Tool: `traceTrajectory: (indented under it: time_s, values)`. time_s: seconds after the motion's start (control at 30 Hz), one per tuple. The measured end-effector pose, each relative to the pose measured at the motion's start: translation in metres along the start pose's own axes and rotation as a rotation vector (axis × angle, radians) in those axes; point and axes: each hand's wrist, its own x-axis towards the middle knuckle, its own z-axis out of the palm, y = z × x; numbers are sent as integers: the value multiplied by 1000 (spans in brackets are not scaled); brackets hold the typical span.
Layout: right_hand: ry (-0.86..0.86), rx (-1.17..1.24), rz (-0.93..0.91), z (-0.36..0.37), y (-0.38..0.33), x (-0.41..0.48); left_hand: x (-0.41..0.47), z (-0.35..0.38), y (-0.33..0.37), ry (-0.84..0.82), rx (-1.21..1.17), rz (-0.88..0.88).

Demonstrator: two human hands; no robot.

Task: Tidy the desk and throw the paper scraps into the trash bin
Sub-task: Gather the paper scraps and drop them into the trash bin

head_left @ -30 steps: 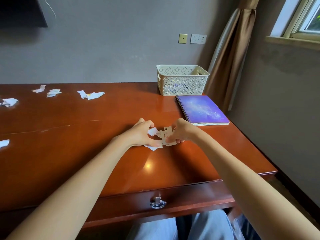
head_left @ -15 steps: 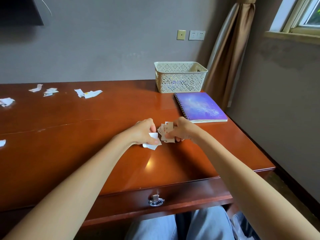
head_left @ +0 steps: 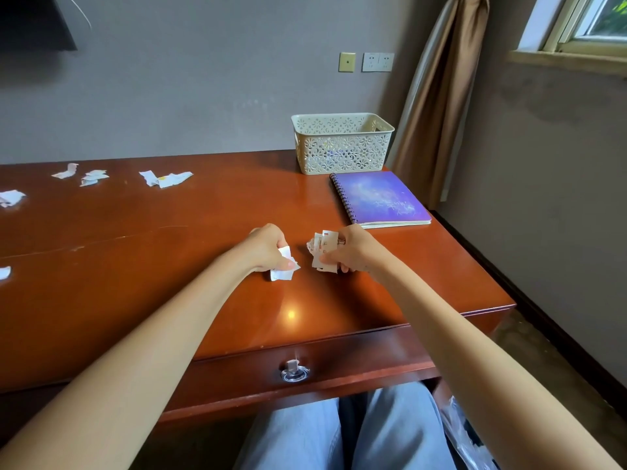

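On the glossy brown desk [head_left: 169, 266], my left hand [head_left: 266, 249] is closed on a couple of white paper scraps [head_left: 284, 268] that touch the desktop. A hand's width to the right, my right hand [head_left: 349, 251] grips a small bunch of printed paper scraps [head_left: 322, 247] held upright just above the wood. More loose scraps lie along the far left: a pair [head_left: 166, 179], a small cluster [head_left: 91, 177], one strip [head_left: 66, 172], a crumpled piece [head_left: 12, 197] and one at the left edge [head_left: 4, 272]. A bit of clear plastic bag [head_left: 464, 435] shows by my right knee.
A cream lattice basket [head_left: 342, 144] stands at the desk's back right, with a purple spiral notebook [head_left: 380, 198] lying in front of it. A drawer with a metal ring pull [head_left: 294, 371] faces my legs. A curtain [head_left: 437, 96] hangs at the right.
My two hands, which were together over the scraps, have drawn apart, each lifting its own share. The right hand's bunch is gathered tighter than before.
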Motion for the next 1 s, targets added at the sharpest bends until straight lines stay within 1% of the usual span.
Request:
traceTrajectory:
  time_s: [0.1,0.2,0.27,0.4,0.53,0.7,0.8,0.9,1.0]
  values:
    - [6,11,-18,-3,3,-4,-3,0,3,71,-101,-21]
    - [53,150,-75,-5,10,-11,-4,2,9,135,-290,-21]
    - [94,278,-96,-8,18,-17,-4,6,19,195,-344,21]
    - [231,402,-88,-26,36,-31,-3,20,55,309,-385,121]
    - [435,451,-41,-56,70,-49,-2,48,106,323,-546,232]
    - [732,558,71,-98,134,-83,-10,106,184,219,-644,388]
    - [874,643,155,-118,184,-108,-22,154,230,146,-666,482]
    - [976,690,264,-127,238,-136,-38,208,267,19,-638,528]
    - [1009,677,412,-119,293,-158,-46,267,285,-163,-531,541]
